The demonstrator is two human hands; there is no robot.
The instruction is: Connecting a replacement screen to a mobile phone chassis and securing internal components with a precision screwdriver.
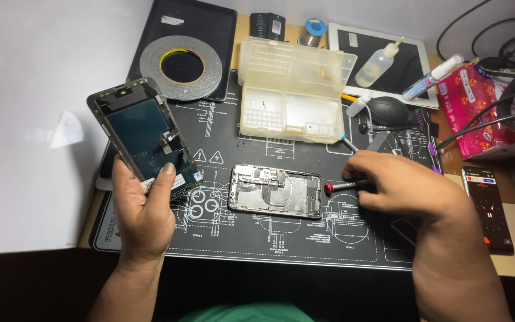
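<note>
Our left hand point(144, 211) grips the detached screen point(144, 138), tilted, at nine o'clock from the open phone body point(275, 191) lying mid-mat point(239, 244). Our right hand point(400, 185) closes on a red-capped screwdriver point(344, 186) just at three o'clock of the body. The tilted screen could slip from our one-handed hold. At twelve o'clock, the clear parts box point(296, 89) stands open; we cannot make out its contents.

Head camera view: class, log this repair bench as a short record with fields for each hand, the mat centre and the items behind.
left hand: holds detached phone screen, raised, inner side up
right hand: on red-tipped screwdriver lying on work mat
mat centre: opened phone body, between the hands
behind: clear parts box, tape roll, squeeze bottle
</note>
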